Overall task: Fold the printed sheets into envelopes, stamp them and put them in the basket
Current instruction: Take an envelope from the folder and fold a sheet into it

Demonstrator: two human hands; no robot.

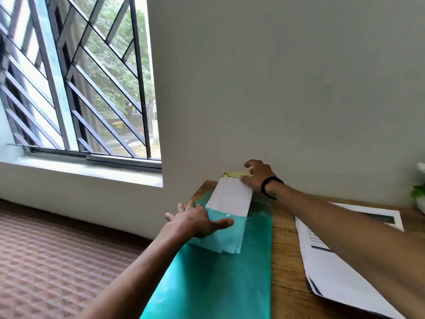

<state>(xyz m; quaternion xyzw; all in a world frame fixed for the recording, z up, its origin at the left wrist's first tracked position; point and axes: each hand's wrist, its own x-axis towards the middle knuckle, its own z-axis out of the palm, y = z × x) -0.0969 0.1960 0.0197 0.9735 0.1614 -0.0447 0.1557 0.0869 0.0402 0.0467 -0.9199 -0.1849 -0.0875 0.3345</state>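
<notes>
Pressing flat at seven o'clock, the left hand pins thin, floppy white folded sheets on a teal plastic mat; the right hand, fingers spread, steadies their one o'clock edge.

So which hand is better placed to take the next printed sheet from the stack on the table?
The right one, probably. The right hand is at the far end of the folded paper, and its arm already passes over the stack of printed sheets. The left hand presses the paper at the table's other side.
</notes>
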